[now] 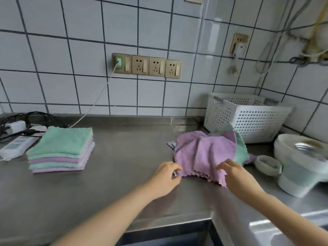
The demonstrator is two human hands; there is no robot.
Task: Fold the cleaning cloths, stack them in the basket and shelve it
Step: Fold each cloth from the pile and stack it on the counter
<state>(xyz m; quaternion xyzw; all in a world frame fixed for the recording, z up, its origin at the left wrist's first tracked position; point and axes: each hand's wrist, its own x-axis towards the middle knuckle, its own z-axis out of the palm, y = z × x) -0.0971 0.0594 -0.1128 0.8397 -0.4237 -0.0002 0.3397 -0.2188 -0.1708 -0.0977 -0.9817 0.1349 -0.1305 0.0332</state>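
Folded stack [61, 150]: squared pile of green and purple cloths, left part of the desk [124, 157], well apart from both hands.
Left hand [164, 178]: grip narrow, fingers pinching the near-left corner of the loose cloths [207, 153].
Loose cloths: crumpled purple and green heap, right of centre, lying straight ahead of both hands.
Right hand [234, 174]: fingers curled on the heap's near edge; nearer to it.
Basket [248, 118]: white, perforated, back-right corner, touching the heap's far side.
Room: steel desk, tiled wall with sockets.
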